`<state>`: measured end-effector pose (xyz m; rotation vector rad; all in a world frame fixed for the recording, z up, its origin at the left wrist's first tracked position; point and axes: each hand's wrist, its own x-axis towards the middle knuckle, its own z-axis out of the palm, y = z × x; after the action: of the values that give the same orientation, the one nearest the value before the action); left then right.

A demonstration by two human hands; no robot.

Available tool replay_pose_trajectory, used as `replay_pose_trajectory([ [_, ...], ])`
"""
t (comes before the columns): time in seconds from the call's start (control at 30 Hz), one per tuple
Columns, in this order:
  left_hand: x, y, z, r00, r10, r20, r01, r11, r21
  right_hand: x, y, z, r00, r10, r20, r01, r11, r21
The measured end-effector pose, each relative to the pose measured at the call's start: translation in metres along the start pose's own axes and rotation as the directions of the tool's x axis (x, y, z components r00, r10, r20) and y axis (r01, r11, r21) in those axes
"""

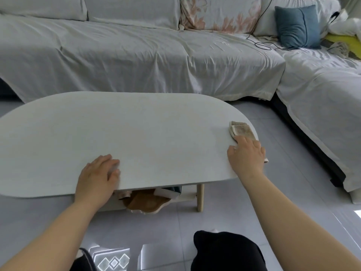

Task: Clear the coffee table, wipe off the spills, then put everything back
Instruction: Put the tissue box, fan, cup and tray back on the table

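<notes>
The white oval coffee table (127, 133) fills the middle of the view, its top bare except for a beige folded cloth (242, 130) at the right end. My right hand (247, 155) lies flat on the near part of the cloth, pressing it onto the tabletop near the rim. Fingers spread, my left hand (97, 177) rests flat on the table's front edge and holds nothing. On the shelf under the table sit a brown wavy-edged tray (146, 202) and a box-like object (170, 191), both partly hidden by the tabletop.
A sofa (136, 55) draped in a light sheet runs behind the table and turns down the right side. A blue cushion (298, 26) and a black cable (261, 44) lie on it. Grey tiled floor (283, 143) surrounds the table. My dark-clothed knee (224, 251) is at the bottom.
</notes>
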<state>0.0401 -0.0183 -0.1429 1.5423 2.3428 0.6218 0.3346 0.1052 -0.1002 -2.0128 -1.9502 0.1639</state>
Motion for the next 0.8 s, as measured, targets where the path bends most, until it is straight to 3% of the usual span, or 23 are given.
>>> replay_pose_trajectory([
  [0.2,-0.066,-0.019,-0.010,0.994,0.007,-0.106,-0.025,0.985,-0.172,-0.085,-0.019,-0.014,0.990,-0.121,-0.069,0.136,0.948,0.288],
  [0.33,-0.105,-0.035,0.007,0.993,-0.035,-0.117,0.015,0.985,-0.172,-0.120,-0.026,-0.002,0.967,-0.146,0.211,0.060,0.929,0.365],
  [0.47,-0.121,-0.041,0.047,0.965,-0.196,0.173,0.242,0.921,-0.306,-0.126,-0.029,0.029,0.855,-0.099,0.509,-0.125,0.914,0.387],
  [0.57,-0.111,-0.036,0.079,0.928,-0.223,0.298,0.329,0.866,-0.376,-0.123,-0.025,0.057,0.728,0.017,0.685,-0.407,0.815,0.412],
  [0.7,-0.074,-0.014,0.110,0.886,-0.198,0.420,0.386,0.816,-0.431,-0.114,-0.013,0.099,0.601,0.090,0.795,-0.648,0.637,0.418],
  [0.8,-0.037,0.001,0.127,0.879,-0.224,0.420,0.413,0.798,-0.439,-0.105,-0.008,0.133,0.538,0.096,0.837,-0.746,0.517,0.420],
])
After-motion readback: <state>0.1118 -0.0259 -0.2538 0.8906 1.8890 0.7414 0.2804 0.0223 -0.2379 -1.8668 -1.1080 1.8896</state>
